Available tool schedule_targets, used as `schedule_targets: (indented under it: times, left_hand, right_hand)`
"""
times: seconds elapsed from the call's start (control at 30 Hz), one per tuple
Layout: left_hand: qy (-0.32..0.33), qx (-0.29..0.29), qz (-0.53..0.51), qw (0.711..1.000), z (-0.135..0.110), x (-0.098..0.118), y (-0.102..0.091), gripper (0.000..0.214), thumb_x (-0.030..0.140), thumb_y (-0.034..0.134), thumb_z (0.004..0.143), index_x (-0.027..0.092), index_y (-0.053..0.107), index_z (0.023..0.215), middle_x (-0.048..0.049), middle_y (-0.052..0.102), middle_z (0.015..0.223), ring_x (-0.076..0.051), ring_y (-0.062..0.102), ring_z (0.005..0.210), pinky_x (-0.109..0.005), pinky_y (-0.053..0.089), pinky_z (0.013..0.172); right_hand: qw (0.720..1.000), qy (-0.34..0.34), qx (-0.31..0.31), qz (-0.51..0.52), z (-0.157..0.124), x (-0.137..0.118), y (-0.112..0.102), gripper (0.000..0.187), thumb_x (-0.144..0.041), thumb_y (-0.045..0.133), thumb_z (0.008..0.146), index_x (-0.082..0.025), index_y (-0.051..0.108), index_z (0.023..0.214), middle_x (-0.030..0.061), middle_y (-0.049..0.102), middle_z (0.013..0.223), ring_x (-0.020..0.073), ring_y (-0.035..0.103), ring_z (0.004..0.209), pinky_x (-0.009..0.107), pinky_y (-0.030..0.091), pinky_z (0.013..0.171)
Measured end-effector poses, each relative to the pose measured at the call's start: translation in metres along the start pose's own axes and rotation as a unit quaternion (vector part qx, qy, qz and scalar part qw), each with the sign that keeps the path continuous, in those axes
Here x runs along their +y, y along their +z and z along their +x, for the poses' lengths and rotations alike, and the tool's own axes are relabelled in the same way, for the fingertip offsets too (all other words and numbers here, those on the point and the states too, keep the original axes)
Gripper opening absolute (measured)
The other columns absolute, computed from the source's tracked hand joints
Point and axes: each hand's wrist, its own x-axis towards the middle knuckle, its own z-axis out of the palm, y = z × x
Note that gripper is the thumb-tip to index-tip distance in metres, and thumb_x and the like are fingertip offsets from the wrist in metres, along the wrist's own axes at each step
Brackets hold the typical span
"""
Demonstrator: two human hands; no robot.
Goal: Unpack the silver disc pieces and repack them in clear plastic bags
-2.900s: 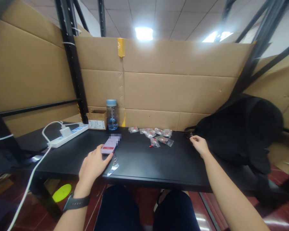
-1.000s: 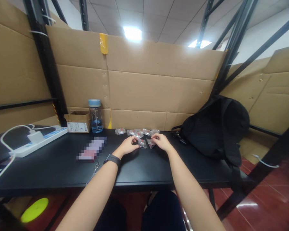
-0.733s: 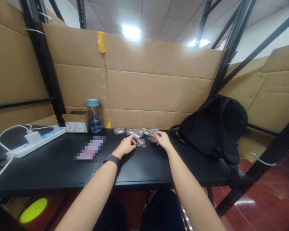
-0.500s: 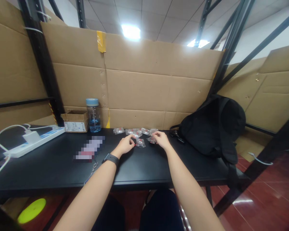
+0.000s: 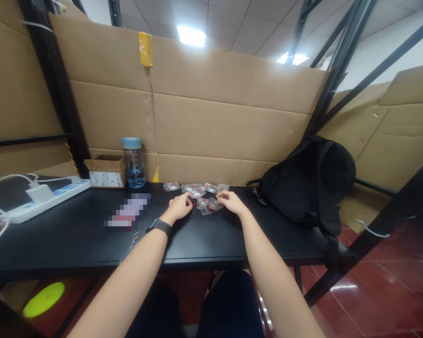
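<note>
Both bare forearms reach forward from the bottom edge, drawing together. The left hand (image 5: 179, 206) and right hand (image 5: 231, 203) sit near each other, palms down, fingers curled inward (their grip is too small to make out).

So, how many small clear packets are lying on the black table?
7 packets that I can separate: one alone on the left, four in a back row, two between the left hand and right hand. They overlap; more may hide.
</note>
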Motion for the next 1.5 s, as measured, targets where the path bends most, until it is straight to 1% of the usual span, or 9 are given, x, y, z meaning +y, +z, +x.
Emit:
schedule_targets:
  times: [0.2,0.4,0.57,0.77,0.93,1.13,1.37,1.43,1.5]
  left_hand:
    - [-0.028,-0.003,0.016,0.999,0.001,0.001,-0.001,0.033,0.02,0.062,0.075,0.028,0.065,0.107,0.0017,0.076,0.09,-0.023,0.067,0.097,-0.036,0.041,0.089]
    - [-0.03,-0.004,0.018,0.999,0.0,0.001,0.0,0.031,0.02,0.062,0.074,0.029,0.067,0.103,0.0021,0.076,0.091,-0.023,0.067,0.097,-0.037,0.04,0.088]
    - [-0.03,-0.008,0.011,0.999,0.0,0.001,0.0,0.033,0.019,0.061,0.073,0.03,0.066,0.104,0.0033,0.076,0.092,-0.022,0.067,0.099,-0.036,0.041,0.089]
    - [-0.024,-0.019,0.003,1.0,0.001,0.002,0.001,0.03,0.022,0.062,0.074,0.031,0.069,0.101,0.0036,0.076,0.094,-0.021,0.067,0.099,-0.033,0.044,0.087]
    - [-0.019,-0.023,0.003,1.0,0.002,0.001,0.002,0.026,0.025,0.063,0.074,0.031,0.07,0.098,0.0038,0.075,0.095,-0.021,0.067,0.099,-0.032,0.045,0.086]
    - [-0.014,-0.03,0.002,0.999,0.001,0.002,0.0,0.027,0.024,0.063,0.075,0.029,0.071,0.1,0.0021,0.076,0.095,-0.021,0.068,0.097,-0.029,0.046,0.082]
    - [-0.005,-0.035,0.002,0.999,-0.003,0.008,-0.004,0.031,0.018,0.06,0.073,0.029,0.073,0.099,0.0015,0.077,0.092,-0.02,0.069,0.09,-0.031,0.045,0.083]
    - [-0.004,-0.032,0.004,0.999,-0.003,0.008,-0.005,0.029,0.017,0.06,0.073,0.03,0.075,0.094,0.0013,0.077,0.087,-0.023,0.069,0.09,-0.034,0.045,0.087]
    - [-0.001,-0.03,0.003,1.0,-0.002,0.008,-0.005,0.027,0.015,0.059,0.072,0.03,0.078,0.085,0.0009,0.077,0.083,-0.025,0.069,0.09,-0.037,0.044,0.09]
  right_hand:
    - [0.999,0.028,-0.007,-0.028,-0.002,0.008,0.002,0.047,-0.041,0.083,0.066,-0.017,0.072,0.106,0.0082,0.068,0.103,0.0192,0.061,0.088,0.032,0.048,0.084]
    - [0.999,0.039,-0.028,0.019,-0.002,0.011,0.006,0.058,-0.029,0.091,0.051,-0.017,0.071,0.104,-0.0006,0.061,0.082,0.0127,0.054,0.067,0.028,0.046,0.07]
    - [0.996,0.022,-0.031,0.08,-0.002,0.005,0.004,0.055,-0.022,0.085,0.054,-0.017,0.065,0.105,-0.0046,0.058,0.074,0.012,0.057,0.065,0.026,0.048,0.066]
    - [0.966,0.0,0.042,0.253,-0.004,-0.007,0.002,0.054,-0.018,0.085,0.051,-0.019,0.067,0.102,0.0013,0.068,0.088,0.0154,0.063,0.076,0.029,0.052,0.073]
    - [0.936,0.001,0.086,0.34,-0.005,-0.012,0.0,0.049,-0.023,0.086,0.052,-0.018,0.068,0.097,0.003,0.071,0.083,0.0168,0.066,0.078,0.032,0.052,0.078]
    - [0.939,0.029,0.248,0.236,0.003,-0.004,-0.009,0.039,-0.03,0.075,0.063,-0.018,0.063,0.099,0.0077,0.072,0.093,0.0206,0.068,0.082,0.032,0.053,0.07]
    - [0.913,0.074,0.392,0.084,-0.009,0.012,-0.038,0.028,-0.015,0.063,0.067,-0.02,0.063,0.094,0.0126,0.065,0.109,0.03,0.058,0.112,0.044,0.044,0.098]
    - [0.909,0.082,0.408,0.032,-0.013,0.01,-0.04,0.029,-0.014,0.06,0.069,-0.02,0.063,0.097,0.014,0.061,0.117,0.0329,0.05,0.12,0.048,0.039,0.102]
    - [0.932,0.05,0.358,-0.031,-0.013,0.003,-0.034,0.029,-0.014,0.057,0.073,-0.02,0.064,0.101,0.0146,0.06,0.117,0.0317,0.051,0.117,0.048,0.04,0.1]
